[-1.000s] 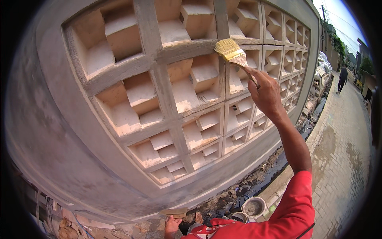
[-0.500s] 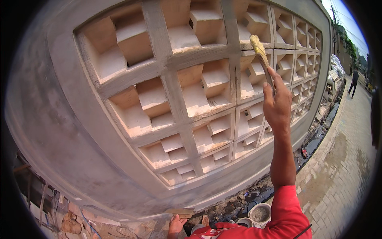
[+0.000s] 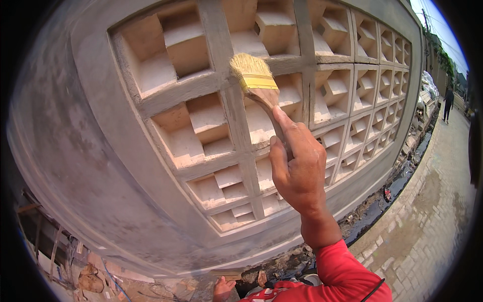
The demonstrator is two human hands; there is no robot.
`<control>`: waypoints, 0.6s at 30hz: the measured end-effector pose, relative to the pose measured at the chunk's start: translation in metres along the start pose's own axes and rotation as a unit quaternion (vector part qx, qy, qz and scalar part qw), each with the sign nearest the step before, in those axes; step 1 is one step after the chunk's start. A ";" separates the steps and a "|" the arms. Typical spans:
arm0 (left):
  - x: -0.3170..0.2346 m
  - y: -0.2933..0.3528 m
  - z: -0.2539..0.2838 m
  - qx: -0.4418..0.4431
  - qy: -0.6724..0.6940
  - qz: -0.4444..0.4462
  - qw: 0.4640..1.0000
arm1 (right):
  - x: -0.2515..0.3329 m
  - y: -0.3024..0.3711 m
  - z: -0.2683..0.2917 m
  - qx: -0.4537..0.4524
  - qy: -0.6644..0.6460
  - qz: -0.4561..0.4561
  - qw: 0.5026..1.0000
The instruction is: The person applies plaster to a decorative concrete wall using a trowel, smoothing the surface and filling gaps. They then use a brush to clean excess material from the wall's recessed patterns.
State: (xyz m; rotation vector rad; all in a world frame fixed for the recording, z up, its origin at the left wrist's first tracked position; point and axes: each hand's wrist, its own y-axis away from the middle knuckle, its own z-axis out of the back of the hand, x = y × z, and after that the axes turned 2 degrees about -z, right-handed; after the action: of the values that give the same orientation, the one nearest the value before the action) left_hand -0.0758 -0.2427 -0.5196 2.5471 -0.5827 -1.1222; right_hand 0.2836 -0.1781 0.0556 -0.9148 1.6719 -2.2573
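Observation:
My right hand (image 3: 301,163) is closed around the wooden handle of a wide flat paintbrush (image 3: 257,79) with pale bristles and a yellow band. The bristles are at a crossing of the grey cement strips between the blocks; whether they touch cannot be told. Pale breeze blocks (image 3: 193,123) with stepped hollows fill the framed panel of the grey wall (image 3: 108,146). Low at the bottom edge, my left hand (image 3: 223,289) is partly in view, its fingers bent at a flat wooden board (image 3: 227,273) that it seems to grip.
Along the wall's foot runs a dark ditch (image 3: 370,220) with rubble. A paved lane (image 3: 402,251) lies to the right, where a person in dark clothes (image 3: 447,104) stands far off. White sacks (image 3: 427,83) and debris line the wall's far end. Broken material (image 3: 90,279) lies lower left.
My right hand has swung left and nearer with the paintbrush, from the middle columns of blocks to a crossing farther left. My left hand and the board have sunk slightly.

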 end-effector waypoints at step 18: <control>0.005 -0.026 -0.010 -0.019 -0.015 0.011 1.000 | -0.090 -0.133 0.080 -0.098 0.151 0.024 0.983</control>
State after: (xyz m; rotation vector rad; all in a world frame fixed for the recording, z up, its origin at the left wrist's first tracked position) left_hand -0.0586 -0.2213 -0.5278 2.4905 -0.5912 -1.1533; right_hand 0.4282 -0.1514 0.1585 -0.5786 2.0504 -2.3222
